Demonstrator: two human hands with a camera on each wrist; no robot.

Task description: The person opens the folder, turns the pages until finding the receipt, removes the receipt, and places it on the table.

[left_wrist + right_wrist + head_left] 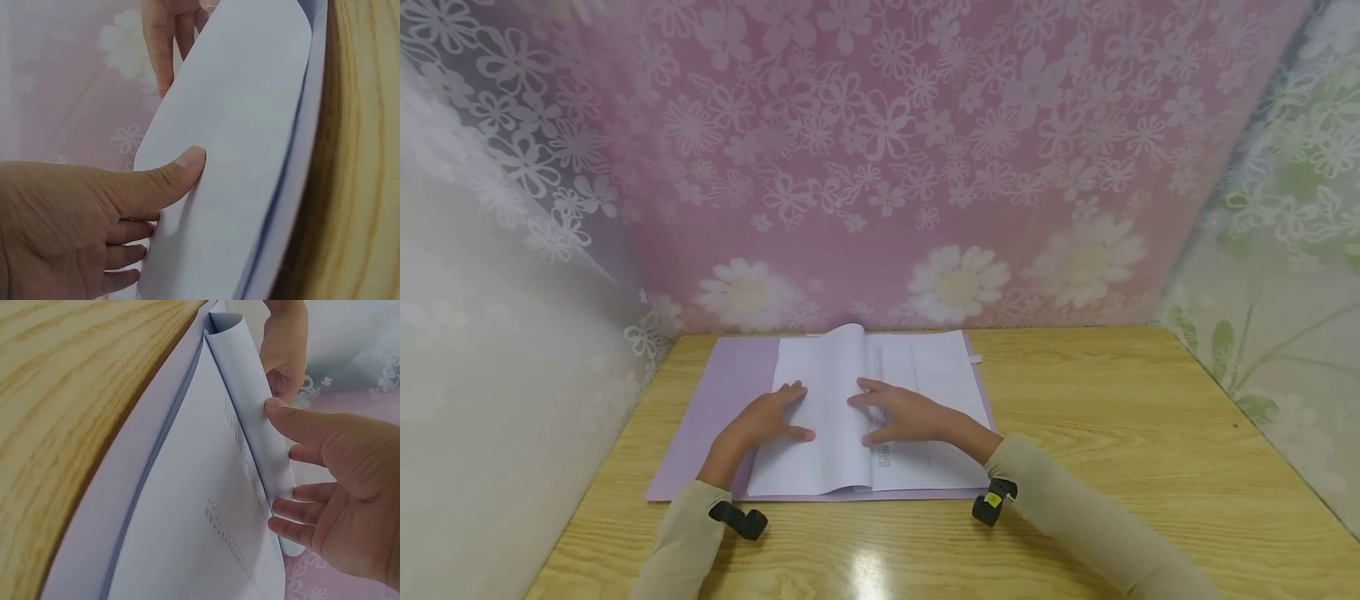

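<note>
A lavender folder (722,417) lies spread on the table with white sheets in it. One or more sheets are turned to the left, and the turned sheet (847,358) bulges into a rounded fold near the middle. On its left part rests my left hand (767,418), fingers spread; the thumb lies on the paper in the left wrist view. My right hand (906,417) touches the fold from the right, its thumb and fingertips against the curl (253,394) in the right wrist view. Rows of small print mark the right-hand page (943,375).
The wood-grain table (1112,433) extends to the right and in front of the folder. A pink flowered curtain (880,167) stands behind, with pale flowered sheets (490,375) at the sides. A small white tab (975,359) sticks out at the folder's right edge.
</note>
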